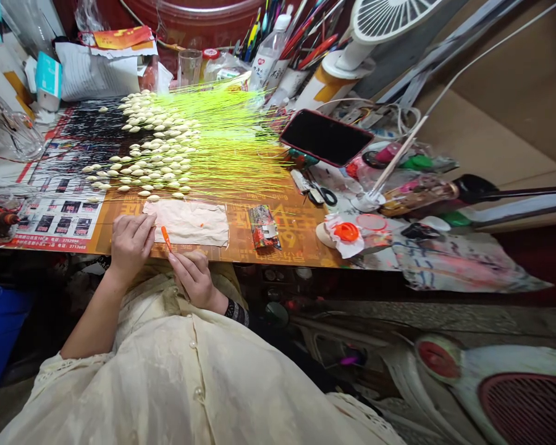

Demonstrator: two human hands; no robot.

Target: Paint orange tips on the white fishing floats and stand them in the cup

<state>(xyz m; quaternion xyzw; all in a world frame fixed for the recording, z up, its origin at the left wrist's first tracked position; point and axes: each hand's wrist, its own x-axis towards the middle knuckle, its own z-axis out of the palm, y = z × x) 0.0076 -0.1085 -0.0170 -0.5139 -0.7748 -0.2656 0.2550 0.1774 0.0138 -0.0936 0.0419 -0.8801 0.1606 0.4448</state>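
Observation:
My right hand (194, 278) is closed, its fingertips pinching the lower end of a slim orange stick-like piece (166, 237) that points up and away from me. Close by on the left, my left hand (132, 244) has its fingers curled together at the left edge of a pale pink cloth (194, 221). Whether it grips anything is hidden. A few orange marks show on the cloth. Beyond both hands lies a wide spread of fishing floats (160, 151) with cream bodies, thin yellow-green lengths to the right and dark stems to the left.
Right of the cloth lies a small printed packet (264, 227). Farther right are orange paint in a small pot (346, 232), scissors (322, 194) and a propped phone (327, 137). A plastic bottle (269, 55) and a white fan (389, 21) stand behind.

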